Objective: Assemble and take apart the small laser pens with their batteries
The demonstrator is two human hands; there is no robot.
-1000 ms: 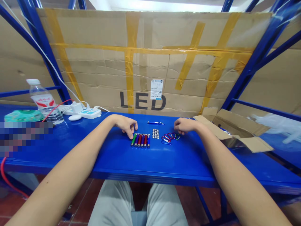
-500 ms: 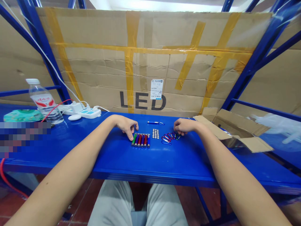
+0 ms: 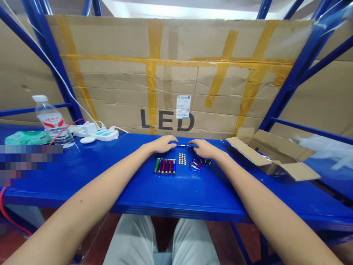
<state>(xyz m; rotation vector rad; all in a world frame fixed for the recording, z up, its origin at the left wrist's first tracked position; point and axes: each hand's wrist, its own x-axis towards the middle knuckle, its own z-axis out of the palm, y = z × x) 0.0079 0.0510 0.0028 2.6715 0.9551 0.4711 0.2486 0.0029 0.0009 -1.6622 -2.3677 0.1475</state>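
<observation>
A small blue pen-like flashlight with a carabiner clip point(image 3: 183, 146) lies crosswise at the back of the table. My left hand point(image 3: 164, 144) is at its left end, thumb and fingers apart; whether they touch it I cannot tell. My right hand point(image 3: 203, 148) reaches over the clip end with its fingers stretched out, partly covering it. Nearer to me stands a row of several coloured metal tubes point(image 3: 164, 166), green, purple, red and blue. Several silver button cells point(image 3: 182, 159) lie in a grid beside them. Loose carabiners point(image 3: 195, 165), red, blue and dark, lie below my right hand.
An open cardboard box point(image 3: 249, 151) sits at the right. On the left are a water bottle point(image 3: 52, 123), a white power strip point(image 3: 103, 134), a white oval object point(image 3: 87, 140) and a green packet point(image 3: 27, 137). A large carton point(image 3: 124, 88) walls off the back of the blue table point(image 3: 165, 191).
My left hand has moved right and back from the tubes to the flashlight's left end. My right hand has left the carabiners and moved left to its clip end.
</observation>
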